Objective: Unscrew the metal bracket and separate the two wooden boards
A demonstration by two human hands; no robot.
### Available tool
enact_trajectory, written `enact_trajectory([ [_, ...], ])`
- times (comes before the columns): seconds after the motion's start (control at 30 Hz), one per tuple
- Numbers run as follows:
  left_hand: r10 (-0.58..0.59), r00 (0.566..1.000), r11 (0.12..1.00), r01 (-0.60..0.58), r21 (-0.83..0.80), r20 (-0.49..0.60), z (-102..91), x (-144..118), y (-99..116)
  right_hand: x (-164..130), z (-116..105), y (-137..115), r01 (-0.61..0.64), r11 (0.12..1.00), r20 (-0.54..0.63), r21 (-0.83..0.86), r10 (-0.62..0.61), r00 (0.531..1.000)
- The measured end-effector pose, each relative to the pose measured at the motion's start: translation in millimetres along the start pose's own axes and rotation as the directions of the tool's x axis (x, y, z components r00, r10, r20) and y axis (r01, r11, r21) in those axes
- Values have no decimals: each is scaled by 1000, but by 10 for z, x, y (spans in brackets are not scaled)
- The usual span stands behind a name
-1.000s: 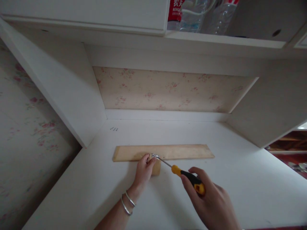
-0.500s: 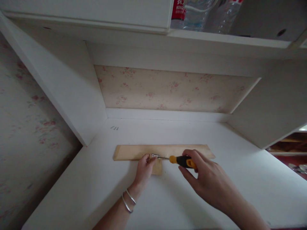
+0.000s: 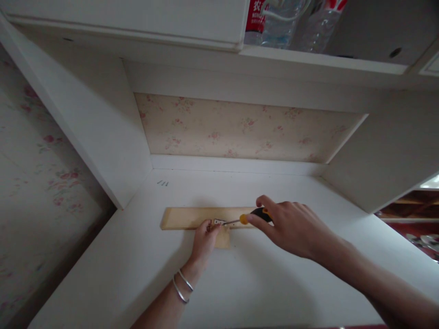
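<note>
A long pale wooden plank lies across the white desktop, and a short wooden piece extends from its near edge. A small metal bracket with holes sits where the two meet. My left hand, with two bracelets on its wrist, is closed, its thumb and fingertips pinching at the bracket's left side. My right hand grips the yellow and black handle of a screwdriver. The shaft points left, its tip at the bracket beside my left thumb. My right hand hides the plank's right end.
Several small dark screws lie on the desktop behind the plank. White side panels rise left and right. Overhead, a shelf holds plastic bottles. Flowered wallpaper covers the back.
My right hand has rolled over around the screwdriver handle, and its forearm has swung to the right. The tip stays at the bracket. My left hand keeps its pinch. The view has shifted slightly.
</note>
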State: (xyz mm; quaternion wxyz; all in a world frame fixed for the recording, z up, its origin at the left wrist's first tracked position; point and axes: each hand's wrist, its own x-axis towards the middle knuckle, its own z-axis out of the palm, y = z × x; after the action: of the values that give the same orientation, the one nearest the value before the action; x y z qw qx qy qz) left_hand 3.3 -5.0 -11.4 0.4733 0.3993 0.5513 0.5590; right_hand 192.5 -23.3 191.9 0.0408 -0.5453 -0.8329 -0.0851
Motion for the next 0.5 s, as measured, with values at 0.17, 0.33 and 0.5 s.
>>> enact_trajectory([
  [0.17,-6,1000,1000,6,27,-7,-4,-21,19,118,-32,2,90,995,-22,43,-89,996],
  [0.33,0,1000,1000,0,30,0,-8,-19,9,238,-91,-9,48,999,9,-23,-48,999],
  [0.5,-37,999,999,36,34,19,-2,-10,1,256,-161,-33,137,991,51,5,-137,989],
])
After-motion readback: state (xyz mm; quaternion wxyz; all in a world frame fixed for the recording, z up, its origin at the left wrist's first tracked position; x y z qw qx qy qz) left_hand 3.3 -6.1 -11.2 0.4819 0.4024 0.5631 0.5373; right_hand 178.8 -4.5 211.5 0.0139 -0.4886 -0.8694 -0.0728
